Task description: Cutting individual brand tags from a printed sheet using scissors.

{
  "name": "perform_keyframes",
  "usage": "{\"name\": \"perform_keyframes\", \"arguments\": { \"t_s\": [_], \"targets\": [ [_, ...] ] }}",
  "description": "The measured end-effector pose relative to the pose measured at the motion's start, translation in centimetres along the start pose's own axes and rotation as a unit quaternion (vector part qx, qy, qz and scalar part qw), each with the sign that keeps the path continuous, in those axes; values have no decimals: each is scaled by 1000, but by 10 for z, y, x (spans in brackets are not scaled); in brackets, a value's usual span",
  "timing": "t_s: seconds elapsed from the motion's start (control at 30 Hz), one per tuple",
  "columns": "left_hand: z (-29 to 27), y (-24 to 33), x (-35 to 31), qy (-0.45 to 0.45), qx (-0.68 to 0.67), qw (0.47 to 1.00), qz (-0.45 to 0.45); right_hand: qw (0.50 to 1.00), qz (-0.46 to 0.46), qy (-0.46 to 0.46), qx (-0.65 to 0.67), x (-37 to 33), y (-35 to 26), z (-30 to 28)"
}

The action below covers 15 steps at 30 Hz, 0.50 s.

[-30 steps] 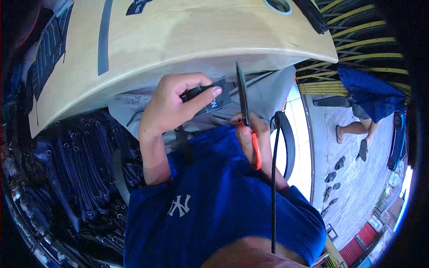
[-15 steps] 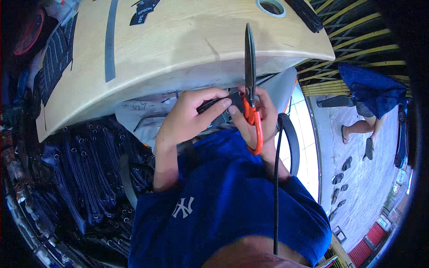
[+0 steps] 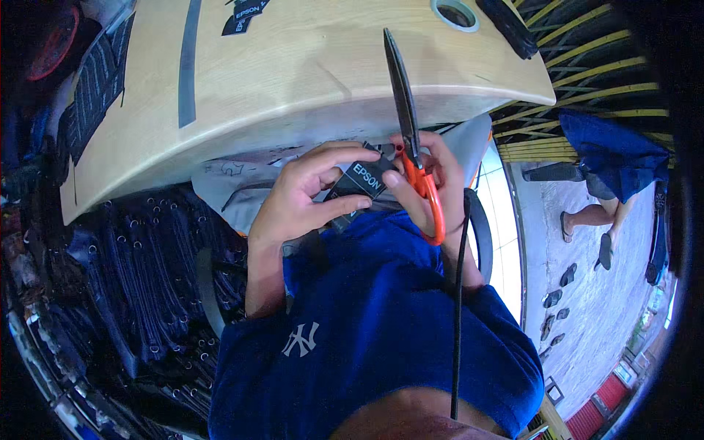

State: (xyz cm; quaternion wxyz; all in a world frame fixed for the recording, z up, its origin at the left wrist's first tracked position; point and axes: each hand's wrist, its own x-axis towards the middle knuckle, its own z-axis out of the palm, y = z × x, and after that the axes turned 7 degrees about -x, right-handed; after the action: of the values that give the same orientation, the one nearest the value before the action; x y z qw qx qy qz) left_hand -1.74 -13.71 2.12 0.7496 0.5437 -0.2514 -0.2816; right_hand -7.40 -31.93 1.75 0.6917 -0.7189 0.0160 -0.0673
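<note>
A black fabric label (image 3: 364,180) with pale lettering is pinched between the thumb and fingers of my left hand (image 3: 297,192). More dark strip hangs folded below it, partly covered by my thumb. My right hand (image 3: 433,183) has the orange-handled scissors (image 3: 408,110) hooked on its fingers, with the dark blades pointing up and away over the table edge. The blades look closed together. My right thumb and fingertips meet the right end of the label. Both hands are in front of the near table edge, above my lap.
On the pale wooden table (image 3: 293,66) lie a grey strip (image 3: 188,66), several cut black labels (image 3: 246,15), a tape roll (image 3: 455,13) and a dark pouch (image 3: 507,28). Dark straps with metal rings (image 3: 147,271) hang at left. A person's legs (image 3: 590,216) show at right.
The label has turned so its lettered face shows more. My left thumb has slid lower and the hand has opened wider around it. The scissors' tip has tilted left.
</note>
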Motion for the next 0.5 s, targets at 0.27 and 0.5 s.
{"name": "perform_keyframes", "arguments": {
  "t_s": [0.27, 0.5],
  "targets": [
    [0, -7, -2, 19, 9, 1000, 1, 999, 17, 5, -40, 0, 8, -1],
    [-7, -2, -8, 74, 34, 997, -14, 996, 33, -66, 41, -7, 14, -15]
  ]
}}
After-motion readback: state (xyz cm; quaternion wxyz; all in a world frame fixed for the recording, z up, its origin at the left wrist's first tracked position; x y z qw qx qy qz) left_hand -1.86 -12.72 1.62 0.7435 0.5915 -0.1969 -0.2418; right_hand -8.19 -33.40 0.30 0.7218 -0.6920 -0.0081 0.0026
